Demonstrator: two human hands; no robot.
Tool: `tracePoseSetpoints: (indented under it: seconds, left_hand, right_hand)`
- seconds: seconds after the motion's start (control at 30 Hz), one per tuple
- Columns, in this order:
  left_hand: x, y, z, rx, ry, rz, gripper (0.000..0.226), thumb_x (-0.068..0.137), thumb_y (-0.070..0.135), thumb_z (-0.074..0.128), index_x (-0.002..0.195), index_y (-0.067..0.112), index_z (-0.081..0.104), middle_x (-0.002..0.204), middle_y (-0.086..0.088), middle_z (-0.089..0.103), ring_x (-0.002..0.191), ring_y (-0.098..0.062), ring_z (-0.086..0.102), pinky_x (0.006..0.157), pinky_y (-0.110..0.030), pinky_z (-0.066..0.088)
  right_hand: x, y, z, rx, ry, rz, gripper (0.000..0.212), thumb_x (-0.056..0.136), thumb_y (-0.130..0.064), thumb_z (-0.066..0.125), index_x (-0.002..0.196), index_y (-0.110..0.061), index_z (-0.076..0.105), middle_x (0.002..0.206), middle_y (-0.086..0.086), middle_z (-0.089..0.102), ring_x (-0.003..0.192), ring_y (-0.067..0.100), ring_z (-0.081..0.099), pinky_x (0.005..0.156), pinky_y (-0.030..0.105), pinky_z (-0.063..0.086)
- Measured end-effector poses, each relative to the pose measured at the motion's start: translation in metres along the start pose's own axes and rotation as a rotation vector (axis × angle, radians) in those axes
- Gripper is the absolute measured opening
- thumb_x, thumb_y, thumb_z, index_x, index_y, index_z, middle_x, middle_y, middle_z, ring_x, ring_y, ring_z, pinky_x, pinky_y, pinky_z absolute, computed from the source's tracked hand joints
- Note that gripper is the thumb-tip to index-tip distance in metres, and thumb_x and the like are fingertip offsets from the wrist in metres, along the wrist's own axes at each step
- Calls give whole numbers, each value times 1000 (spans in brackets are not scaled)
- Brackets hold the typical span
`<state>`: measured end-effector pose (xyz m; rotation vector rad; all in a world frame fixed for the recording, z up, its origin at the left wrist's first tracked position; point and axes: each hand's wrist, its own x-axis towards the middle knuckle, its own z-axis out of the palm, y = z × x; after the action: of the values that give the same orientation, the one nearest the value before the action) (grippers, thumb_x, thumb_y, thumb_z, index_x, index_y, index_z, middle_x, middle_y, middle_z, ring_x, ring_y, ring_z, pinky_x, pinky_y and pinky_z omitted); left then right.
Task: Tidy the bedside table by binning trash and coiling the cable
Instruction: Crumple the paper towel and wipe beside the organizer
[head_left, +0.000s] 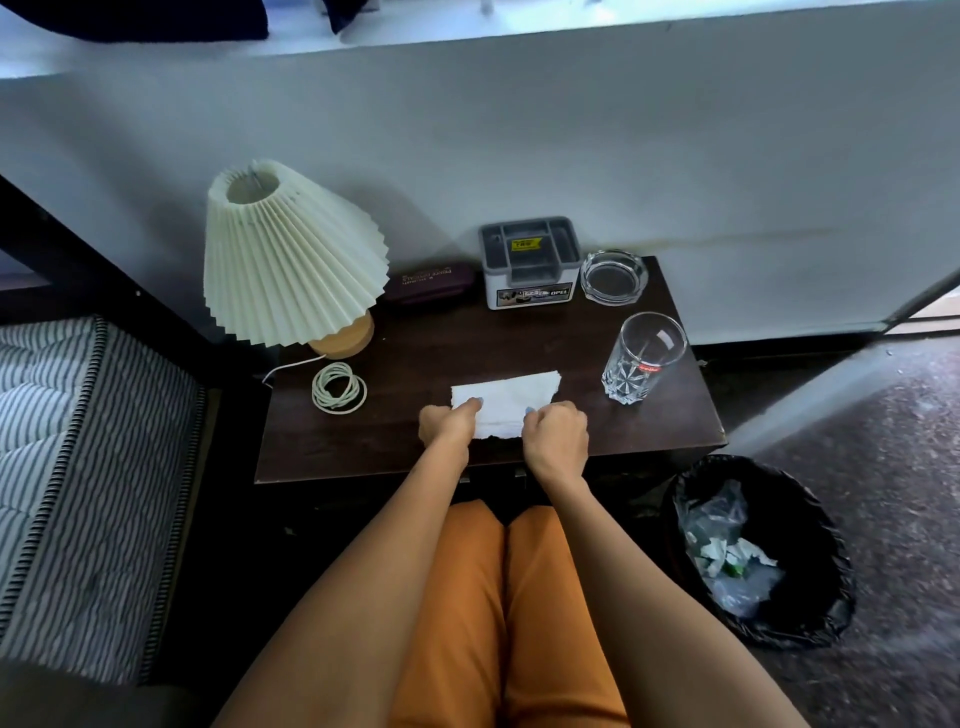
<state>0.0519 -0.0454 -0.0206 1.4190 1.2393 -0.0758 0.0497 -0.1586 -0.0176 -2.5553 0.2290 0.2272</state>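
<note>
Dark wood-grain bedside table (597, 415) stands against a pale wall, and a flat white paper tissue (506, 402) lies near its front edge. Both the left hand (448, 423) and the right hand (556, 434) are closed, pinching its near corners. Light, limp and easily torn, it should crumple readily. Beside the pleated cream lamp (291, 260), the thin white cable (338, 387) lies coiled; a black-lined bin (831, 545) waits below.

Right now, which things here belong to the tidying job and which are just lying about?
Job: white tissue held by left hand and right hand; coiled cable; bin.

Lying about: lamp; glass; ashtray; grey organiser; purple case.
</note>
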Motion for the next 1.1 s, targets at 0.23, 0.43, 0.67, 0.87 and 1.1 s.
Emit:
tracePoseSetpoints:
  seconds: [0.23, 0.43, 0.67, 0.87, 1.1]
  left_hand:
    - [-5, -3, -9, -83, -84, -34, 26, 78, 11, 68, 102, 1, 61, 108, -16, 68, 92, -29, 66, 82, -34, 54]
    - [-22, 11, -26, -256, -127, 23, 30, 85, 8, 52, 114, 2, 50, 104, -12, 62, 96, -31, 64, 83, -39, 54]
    - [-43, 26, -54, -383, -184, 108, 20, 83, 2, 53, 102, 8, 54, 90, -9, 64, 85, -27, 64, 79, -39, 54]
    - [-60, 20, -80, -421, -240, 134, 43, 73, 3, 69, 114, 1, 55, 97, -13, 65, 72, -22, 64, 62, -30, 52]
    - [-71, 12, -106, -407, -164, 228, 39, 66, -5, 75, 100, 4, 59, 90, -11, 65, 70, -22, 63, 48, -25, 50]
  right_hand:
    - [-10, -10, 2, 316, 4, 201, 33, 90, -17, 45, 63, -4, 58, 88, 22, 66, 88, 38, 61, 65, 32, 39]
    - [-18, -29, -12, 627, 15, 329, 15, 76, -13, 65, 86, -12, 76, 91, 8, 74, 95, 25, 64, 75, 21, 39]
    - [-29, -50, -26, 1197, -226, 592, 56, 68, -19, 80, 115, -7, 51, 114, 13, 60, 101, 26, 61, 85, 39, 53]
    - [-53, -63, -39, 1395, -458, 662, 53, 67, -19, 82, 113, -6, 58, 103, 13, 67, 81, 25, 66, 66, 32, 54]
    - [-69, -72, -39, 1206, -326, 487, 30, 62, 0, 79, 86, -6, 62, 83, 11, 67, 73, 25, 67, 62, 33, 57]
